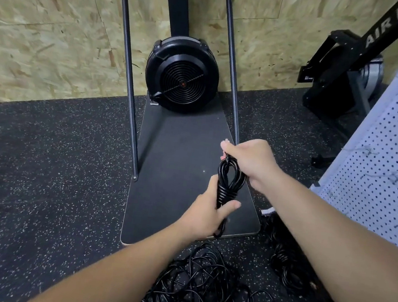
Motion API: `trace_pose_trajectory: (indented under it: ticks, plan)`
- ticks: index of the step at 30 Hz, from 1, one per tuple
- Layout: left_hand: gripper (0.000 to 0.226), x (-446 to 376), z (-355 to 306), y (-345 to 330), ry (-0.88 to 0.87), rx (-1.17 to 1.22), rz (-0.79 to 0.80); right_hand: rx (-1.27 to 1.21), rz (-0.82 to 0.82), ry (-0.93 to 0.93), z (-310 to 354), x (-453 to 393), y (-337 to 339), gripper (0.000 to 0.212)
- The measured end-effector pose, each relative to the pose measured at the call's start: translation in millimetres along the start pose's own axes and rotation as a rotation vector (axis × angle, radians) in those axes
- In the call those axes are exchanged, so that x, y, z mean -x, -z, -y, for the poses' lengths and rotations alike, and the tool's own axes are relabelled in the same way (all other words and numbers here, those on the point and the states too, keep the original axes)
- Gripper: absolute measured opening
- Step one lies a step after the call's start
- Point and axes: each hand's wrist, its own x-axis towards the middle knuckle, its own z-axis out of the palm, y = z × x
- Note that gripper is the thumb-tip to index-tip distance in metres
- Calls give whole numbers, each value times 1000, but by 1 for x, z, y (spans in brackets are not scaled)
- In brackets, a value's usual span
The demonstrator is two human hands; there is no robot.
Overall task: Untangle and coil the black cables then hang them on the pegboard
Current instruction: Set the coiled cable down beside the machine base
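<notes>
Between both hands (229,185) — coiled black cable (228,182), long axis upright, loop uppermost.

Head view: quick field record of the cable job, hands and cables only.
left hand: grips the lower end of the coiled black cable bundle
right hand: pinches the bundle's top loop
tangled black cable pile: loose on the speckled black rubber floor
white perforated pegboard: at the right, bundle not yet hung
</notes>
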Motion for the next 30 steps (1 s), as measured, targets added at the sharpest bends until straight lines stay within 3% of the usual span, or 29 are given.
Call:
trace_pose_trajectory:
  ticks: [2,6,7,11,12,15,17,26,30]
  plan:
    - [33,-15,9,-12,-2,190,-7,128,67,22,-8,-13,10,77]
    - [23,-42,28,-39,75,366,-22,89,101,24,-50,-33,19,36]
    - [24,-48,39,-47,97,377,-27,47,107,2,-66,-37,18,36]
    - [30,-75,89,-76,206,426,-97,-40,46,-190,-148,-48,10,89]
    - [30,-83,101,-82,232,444,-116,-67,56,-247,-173,-50,9,84]
    - [27,-109,138,-103,341,495,-149,-169,169,-362,-239,-53,9,38]
    - [22,-125,159,-120,395,501,-126,-130,179,-344,-270,-61,10,27]
    - [52,-173,244,-163,329,66,120,234,167,-310,-363,-105,10,61]
    - [60,-161,244,-147,287,-101,194,418,197,-243,-360,-92,11,66]
